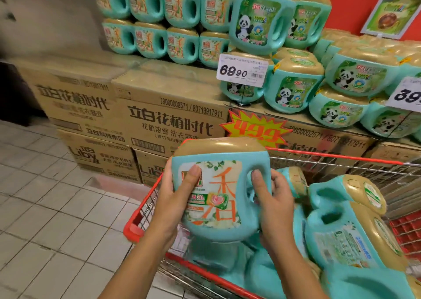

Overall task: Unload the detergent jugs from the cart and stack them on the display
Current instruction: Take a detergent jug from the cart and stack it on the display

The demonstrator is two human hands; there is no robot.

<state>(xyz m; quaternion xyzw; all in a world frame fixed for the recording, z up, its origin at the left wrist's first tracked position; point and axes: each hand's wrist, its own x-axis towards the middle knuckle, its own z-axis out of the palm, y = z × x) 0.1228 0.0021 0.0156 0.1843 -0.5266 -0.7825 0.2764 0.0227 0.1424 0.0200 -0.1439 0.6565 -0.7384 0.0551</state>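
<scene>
Head view shows you holding the held jug (pixel 218 191) upright between both hands, its tan cap on top and its label facing you. Your left hand (pixel 173 198) clamps the jug's left side, thumb pressed flat on the label and the fingers hidden behind the body. Your right hand (pixel 273 205) wraps the moulded handle on the jug's right side, thumb lying up the front of it. The hands sit apart, one on each flank of the jug, which hangs above the near left corner of the cart (pixel 136 216).

Just right of your right hand, the loose jugs (pixel 346 230) lie on their sides in the cart, crowded against one another. Past your hands, beyond the cart's far rim, stands the carton display (pixel 168 116), brown boxes stacked in tiers. On top of it, up and left of your hands, the stacked jugs (pixel 182 25) sit in two rows with handles showing. Up and right of your hands, the panda jugs (pixel 293 87) are heaped on the cartons. A price card (pixel 242 70) reading 69.90 stands among them, and a starburst sign (pixel 257 130) is fixed to a carton face directly above the held jug's cap. Left of your left hand, the tiled floor (pixel 45 207) runs to the foot of the cartons.
</scene>
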